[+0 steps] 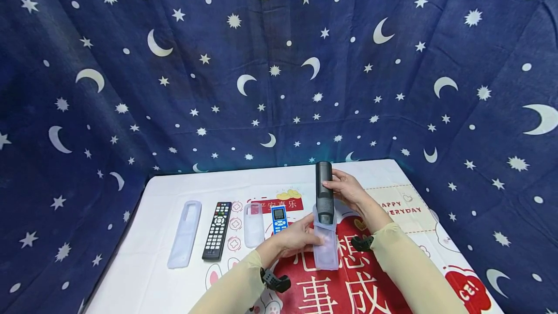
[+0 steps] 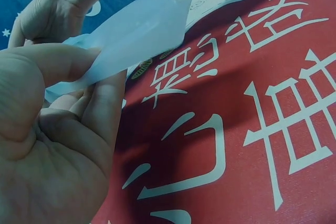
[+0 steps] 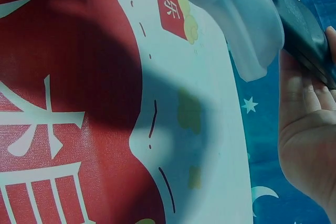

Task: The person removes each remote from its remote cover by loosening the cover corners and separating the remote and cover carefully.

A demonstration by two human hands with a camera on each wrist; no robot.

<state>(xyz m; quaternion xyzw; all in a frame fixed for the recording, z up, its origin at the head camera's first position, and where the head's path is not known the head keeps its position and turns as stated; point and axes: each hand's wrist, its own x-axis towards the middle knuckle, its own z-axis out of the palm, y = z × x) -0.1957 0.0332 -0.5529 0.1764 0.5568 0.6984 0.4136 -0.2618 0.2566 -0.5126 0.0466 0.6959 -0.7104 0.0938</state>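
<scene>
My right hand (image 1: 348, 190) grips a dark remote control (image 1: 324, 183) by its upper part, thumb on its face and the other fingers behind. The remote's lower end is at the mouth of a translucent silicone sleeve (image 1: 327, 256), partly overlapped by it. With thumb and fingers, my left hand (image 1: 296, 237) pinches the side of this sleeve. In the left wrist view the milky sleeve (image 2: 144, 27) rises out of my thumb grip. The right wrist view has the remote (image 3: 302, 27) slanting from the sleeve (image 3: 236, 19) into my right fingers.
Left of my hands lie a long translucent sleeve (image 1: 185, 234), a black remote with many buttons (image 1: 217, 230), a short translucent sleeve (image 1: 254, 227) and a blue remote with a small screen (image 1: 279, 218). The printed tablecloth (image 1: 131, 275) ends at a dark blue curtain (image 1: 244, 110).
</scene>
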